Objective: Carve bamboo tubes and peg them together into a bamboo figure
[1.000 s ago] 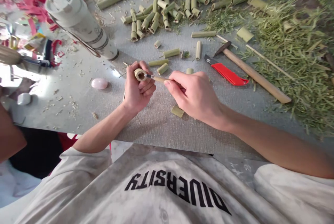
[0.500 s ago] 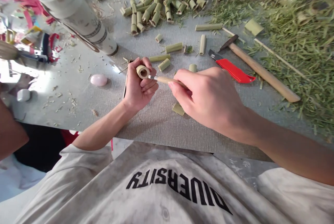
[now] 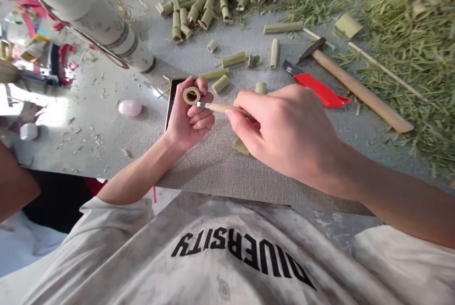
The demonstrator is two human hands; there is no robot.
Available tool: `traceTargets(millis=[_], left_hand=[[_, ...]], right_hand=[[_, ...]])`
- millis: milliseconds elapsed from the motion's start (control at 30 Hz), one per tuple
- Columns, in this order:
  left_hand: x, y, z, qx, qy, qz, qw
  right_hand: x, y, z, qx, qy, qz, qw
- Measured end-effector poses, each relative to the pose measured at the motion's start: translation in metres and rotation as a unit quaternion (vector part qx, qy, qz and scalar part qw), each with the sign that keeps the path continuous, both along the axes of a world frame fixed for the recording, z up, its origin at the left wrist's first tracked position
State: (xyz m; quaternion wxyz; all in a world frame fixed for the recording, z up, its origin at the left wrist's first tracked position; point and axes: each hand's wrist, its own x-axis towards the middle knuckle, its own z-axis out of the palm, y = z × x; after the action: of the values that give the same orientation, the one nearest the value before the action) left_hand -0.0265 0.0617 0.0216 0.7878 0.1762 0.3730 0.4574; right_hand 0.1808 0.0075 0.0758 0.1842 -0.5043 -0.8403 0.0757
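Note:
My left hand (image 3: pixel 185 122) is closed around a short hollow bamboo piece (image 3: pixel 191 90), its open end turned up toward me. In my right hand (image 3: pixel 284 127) is a slim wooden-handled carving knife (image 3: pixel 227 107). Its metal tip lies at the right edge of the bamboo's rim; whether it cuts in, I cannot tell. A dark phone (image 3: pixel 170 101) lies partly hidden behind my left hand. Beyond the hands are loose bamboo pieces (image 3: pixel 220 84), and one flat piece (image 3: pixel 241 146) shows partly under my right hand.
A hammer (image 3: pixel 362 89) and a red-handled cutter (image 3: pixel 322 90) lie at right beside heaped green shavings (image 3: pixel 401 58). Cut bamboo is piled at the back (image 3: pixel 208 4). On the left stand a white bottle (image 3: pixel 103 21) and a pink stone (image 3: pixel 130 108). Another person's arm (image 3: pixel 16 182) shows at far left.
The bamboo piece has tipped so its opening faces up more. The knife tip has stayed at its rim. The view has shifted slightly, and more of the phone shows.

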Motion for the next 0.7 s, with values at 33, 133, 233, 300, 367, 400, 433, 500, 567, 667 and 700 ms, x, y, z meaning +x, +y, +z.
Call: traceTargets(millis=[33, 133, 233, 300, 367, 400, 433, 500, 567, 667, 700], left_hand=[[0.001, 0.000, 0.000, 0.005, 0.009, 0.000, 1.000], [0.004, -0.002, 0.001, 0.043, 0.039, 0.007, 0.998], [0.008, -0.006, 0.002, 0.090, 0.067, 0.026, 0.993], [0.010, -0.009, 0.001, 0.118, 0.082, 0.038, 0.989], [0.012, -0.011, -0.001, 0.151, 0.094, 0.050, 0.983], [0.012, -0.012, -0.003, 0.168, 0.101, 0.058, 0.979], [0.013, -0.013, -0.004, 0.185, 0.107, 0.068, 0.974], [0.015, -0.016, -0.007, 0.210, 0.119, 0.097, 0.966], [0.016, -0.018, -0.009, 0.225, 0.125, 0.128, 0.958], [0.017, -0.022, -0.012, 0.242, 0.142, 0.142, 0.949], [0.017, -0.024, -0.013, 0.248, 0.150, 0.141, 0.947]], right_hand=[[0.000, 0.000, 0.000, 0.002, 0.001, 0.001, 1.000], [0.001, -0.002, 0.002, 0.006, 0.001, 0.009, 1.000], [0.000, -0.006, 0.004, 0.014, -0.010, 0.009, 1.000], [-0.001, -0.007, 0.004, 0.021, -0.017, 0.005, 1.000], [-0.002, -0.008, 0.004, 0.027, -0.018, 0.001, 0.999], [-0.003, -0.008, 0.003, 0.027, -0.017, 0.000, 0.999], [-0.003, -0.008, 0.002, 0.028, -0.016, -0.003, 0.999], [-0.004, -0.009, 0.001, 0.028, -0.017, -0.008, 0.999], [-0.005, -0.009, -0.001, 0.037, -0.021, -0.014, 0.999], [-0.007, -0.009, -0.003, 0.047, -0.024, -0.018, 0.998], [-0.007, -0.009, -0.004, 0.045, -0.025, -0.020, 0.999]])
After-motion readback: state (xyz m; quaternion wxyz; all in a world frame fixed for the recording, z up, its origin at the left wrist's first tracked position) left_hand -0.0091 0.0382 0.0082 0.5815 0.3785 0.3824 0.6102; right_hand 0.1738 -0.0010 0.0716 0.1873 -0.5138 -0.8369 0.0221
